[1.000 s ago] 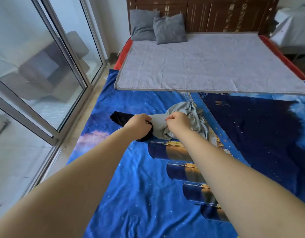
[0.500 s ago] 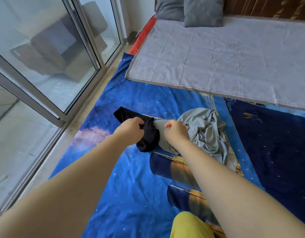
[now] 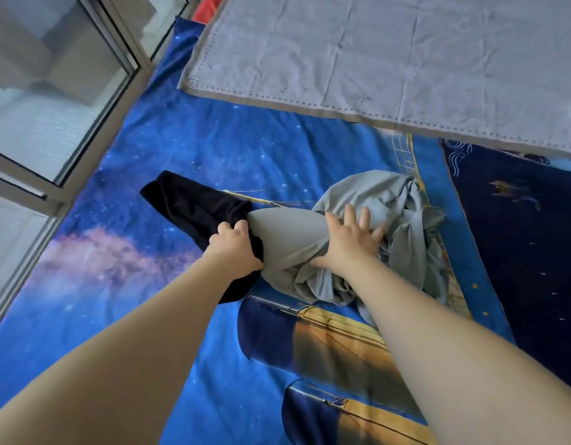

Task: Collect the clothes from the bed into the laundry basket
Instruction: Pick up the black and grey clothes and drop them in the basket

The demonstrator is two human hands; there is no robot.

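A crumpled grey garment (image 3: 383, 203) lies in a heap on the blue starry bedsheet (image 3: 187, 149). A black garment (image 3: 191, 203) lies just left of it, partly under its edge. My left hand (image 3: 234, 248) grips the black garment where it meets the grey one, fingers curled into the cloth. My right hand (image 3: 350, 239) rests on the grey heap with its fingers spread out straight. No laundry basket is in view.
A grey quilted cover (image 3: 390, 59) spreads over the far half of the bed. Glass sliding doors with metal frames (image 3: 94, 101) run close along the bed's left side. A strip of red mattress edge (image 3: 203, 9) shows at the top.
My right hand has let go of its pinch on the grey garment and now lies spread on the heap further right. The view has moved closer and tilted down; the pillows left the frame.
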